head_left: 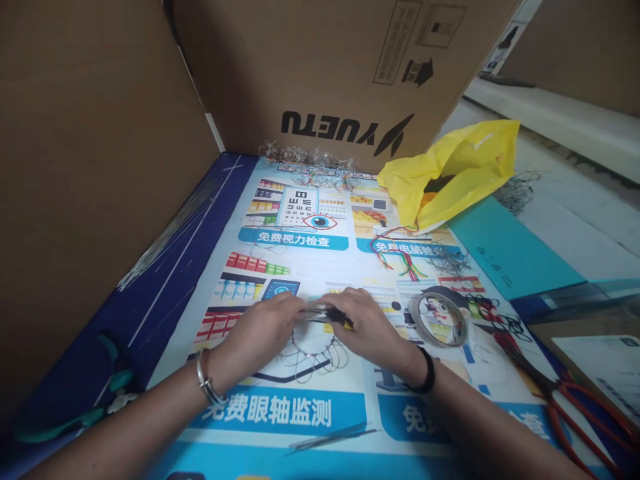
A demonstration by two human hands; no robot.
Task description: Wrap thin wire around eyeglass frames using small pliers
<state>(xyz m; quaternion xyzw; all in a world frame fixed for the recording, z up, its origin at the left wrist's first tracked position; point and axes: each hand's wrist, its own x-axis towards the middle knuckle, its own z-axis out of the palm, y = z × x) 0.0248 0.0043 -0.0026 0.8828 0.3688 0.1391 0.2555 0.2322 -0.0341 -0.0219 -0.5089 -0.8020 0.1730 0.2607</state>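
Note:
My left hand is closed in a pinch on thin wire near the middle of the poster. My right hand is wrapped round small pliers with dark and yellow handles, their metal jaws pointing at my left fingertips. Between and below both hands hangs a curved wire piece with several thin loops along it. Blur and my fingers hide exactly where the jaws meet the wire. A few cut straight wires lie on the poster closer to me.
Green-handled pliers lie at left, beside a wire bundle. At right are a tape roll, black elastic loops and red-handled scissors. Behind lie coloured cords, a yellow bag, tangled wire and cardboard walls.

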